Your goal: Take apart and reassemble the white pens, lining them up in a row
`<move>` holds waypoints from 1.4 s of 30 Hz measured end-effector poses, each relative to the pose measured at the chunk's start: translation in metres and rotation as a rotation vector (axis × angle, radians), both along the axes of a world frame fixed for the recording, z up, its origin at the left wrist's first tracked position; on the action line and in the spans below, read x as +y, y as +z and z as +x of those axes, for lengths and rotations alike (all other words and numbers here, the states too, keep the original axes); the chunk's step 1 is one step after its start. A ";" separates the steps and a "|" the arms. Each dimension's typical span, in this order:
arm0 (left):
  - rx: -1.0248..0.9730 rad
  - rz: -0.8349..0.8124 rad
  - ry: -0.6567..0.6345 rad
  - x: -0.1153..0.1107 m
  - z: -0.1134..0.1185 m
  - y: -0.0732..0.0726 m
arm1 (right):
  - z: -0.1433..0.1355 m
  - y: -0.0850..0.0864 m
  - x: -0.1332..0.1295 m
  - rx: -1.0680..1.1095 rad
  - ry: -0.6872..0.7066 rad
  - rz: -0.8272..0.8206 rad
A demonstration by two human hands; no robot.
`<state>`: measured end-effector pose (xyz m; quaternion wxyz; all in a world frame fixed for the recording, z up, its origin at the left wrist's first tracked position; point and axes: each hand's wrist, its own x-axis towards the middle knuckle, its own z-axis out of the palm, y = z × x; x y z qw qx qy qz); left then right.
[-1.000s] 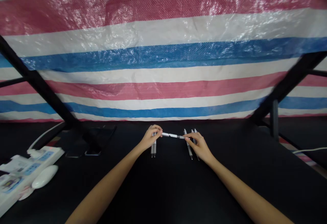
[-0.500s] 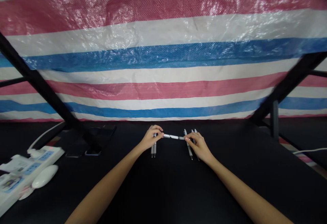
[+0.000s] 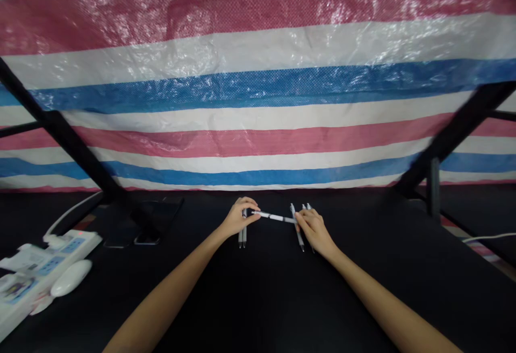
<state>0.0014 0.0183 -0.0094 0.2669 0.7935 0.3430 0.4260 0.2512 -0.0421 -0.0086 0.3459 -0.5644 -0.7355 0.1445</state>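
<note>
Shiny striped sheeting [image 3: 258,143] hangs behind a black table [image 3: 258,299]. At its far middle, the right hand [image 3: 315,229] pinches the grey right end of a white pen [image 3: 276,217] with dark rings. The left hand [image 3: 234,220] meets its left end; I can't tell if it squeezes.

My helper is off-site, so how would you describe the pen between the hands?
On the black table, look between the left hand and right hand. A white pen bridges them crosswise, whereas neighbouring pens lie roughly front to back.
</note>
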 end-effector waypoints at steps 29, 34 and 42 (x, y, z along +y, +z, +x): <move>-0.199 -0.343 0.095 0.002 -0.004 0.002 | 0.000 -0.004 0.001 0.030 -0.024 0.108; -0.205 -0.330 0.088 0.002 -0.003 0.002 | 0.000 -0.004 0.001 0.028 -0.017 0.116; -0.184 -0.309 0.086 0.002 -0.004 0.003 | -0.002 -0.001 -0.003 0.011 -0.005 0.106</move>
